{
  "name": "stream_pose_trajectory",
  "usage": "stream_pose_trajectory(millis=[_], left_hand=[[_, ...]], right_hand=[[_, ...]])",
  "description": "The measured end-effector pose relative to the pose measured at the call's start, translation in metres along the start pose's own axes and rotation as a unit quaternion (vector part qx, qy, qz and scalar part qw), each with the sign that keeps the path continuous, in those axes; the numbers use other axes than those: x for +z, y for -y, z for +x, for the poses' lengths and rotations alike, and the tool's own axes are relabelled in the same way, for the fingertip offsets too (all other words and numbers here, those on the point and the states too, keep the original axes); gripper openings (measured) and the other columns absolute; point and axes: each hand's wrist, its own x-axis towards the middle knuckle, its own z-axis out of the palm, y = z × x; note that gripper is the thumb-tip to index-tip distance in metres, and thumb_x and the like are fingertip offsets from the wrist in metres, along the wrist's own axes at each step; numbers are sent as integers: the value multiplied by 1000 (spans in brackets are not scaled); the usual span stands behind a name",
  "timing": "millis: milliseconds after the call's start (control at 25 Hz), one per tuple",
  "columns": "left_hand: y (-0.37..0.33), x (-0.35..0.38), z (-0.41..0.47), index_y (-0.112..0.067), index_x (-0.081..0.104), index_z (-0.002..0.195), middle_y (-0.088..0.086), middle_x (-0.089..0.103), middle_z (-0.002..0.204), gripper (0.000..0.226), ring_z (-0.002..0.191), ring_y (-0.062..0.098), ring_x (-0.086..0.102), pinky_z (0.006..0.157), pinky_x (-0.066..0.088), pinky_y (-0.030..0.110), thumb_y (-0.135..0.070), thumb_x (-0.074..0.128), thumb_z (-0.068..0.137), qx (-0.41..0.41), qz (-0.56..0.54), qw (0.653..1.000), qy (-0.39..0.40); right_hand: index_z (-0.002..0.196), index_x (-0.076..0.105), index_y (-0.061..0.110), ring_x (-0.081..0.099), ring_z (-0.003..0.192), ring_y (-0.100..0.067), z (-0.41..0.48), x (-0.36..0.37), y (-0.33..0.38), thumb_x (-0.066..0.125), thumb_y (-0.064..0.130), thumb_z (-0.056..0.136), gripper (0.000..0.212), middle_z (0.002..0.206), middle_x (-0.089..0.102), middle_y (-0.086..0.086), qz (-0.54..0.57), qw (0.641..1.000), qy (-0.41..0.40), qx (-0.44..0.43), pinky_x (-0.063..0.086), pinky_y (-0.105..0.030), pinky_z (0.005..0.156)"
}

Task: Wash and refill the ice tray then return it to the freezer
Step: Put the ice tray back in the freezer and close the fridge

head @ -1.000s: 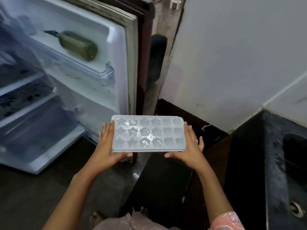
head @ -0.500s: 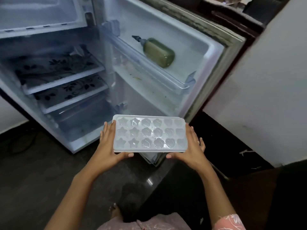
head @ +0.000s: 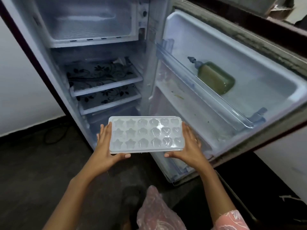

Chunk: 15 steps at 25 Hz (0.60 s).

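Observation:
A translucent white ice tray (head: 146, 134) with star, flower and heart moulds is held level in front of the open fridge, water glinting in its cells. My left hand (head: 105, 146) grips its left end, thumb under the near edge. My right hand (head: 189, 146) grips the right end the same way. The freezer compartment (head: 86, 22) stands open at the top of the fridge, well above the tray, with nothing visible inside.
The fridge door (head: 232, 83) hangs open to the right, with a green bottle (head: 216, 77) lying in its upper shelf. Two floral-patterned shelves (head: 103, 80) sit below the freezer. A dark floor (head: 33, 163) and a white wall (head: 20, 80) lie to the left.
My view has swung left and upward from the counter and sink to face the fridge, bringing the freezer compartment into sight. Both hands keep the same hold on the tray.

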Motion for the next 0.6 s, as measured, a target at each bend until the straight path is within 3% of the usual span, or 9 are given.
stream_pose_trajectory(millis=[80, 240, 400, 600], left_hand=[[7, -14, 14, -41, -11, 137, -28, -15, 146, 114, 138, 2, -25, 112, -14, 29, -73, 56, 50, -10, -1, 1000, -12], [15, -38, 47, -51, -12, 132, -45, -14, 135, 109, 138, 0, -24, 113, -13, 30, -72, 58, 51, -8, -12, 999, -38], [20, -60, 86, -48, -14, 134, -53, -18, 127, 122, 128, -17, -27, 113, -10, 30, -87, 55, 41, -32, -16, 997, -70], [26, -86, 133, -56, -12, 131, -46, -13, 136, 115, 134, -8, -24, 115, -3, 34, -93, 50, 41, -32, -10, 994, -102]], right_hand=[[149, 4, 26, 0, 145, -12, 25, 4, 12, 60, 78, 32, 140, 158, 6, 8, 3, 1000, 10, -18, 0, -49, 116], [148, 11, 31, 10, 144, -12, 84, 9, 30, 67, 75, 34, 135, 155, 17, 9, 17, 998, 12, -52, 9, -55, 115], [146, 11, 36, 17, 143, -14, 142, 6, 51, 71, 73, 34, 132, 153, 23, 11, 28, 996, 16, -83, 18, -55, 113], [147, 11, 37, 14, 144, -15, 210, 4, 74, 70, 72, 33, 133, 154, 21, 10, 43, 993, 29, -110, 15, -53, 115]])
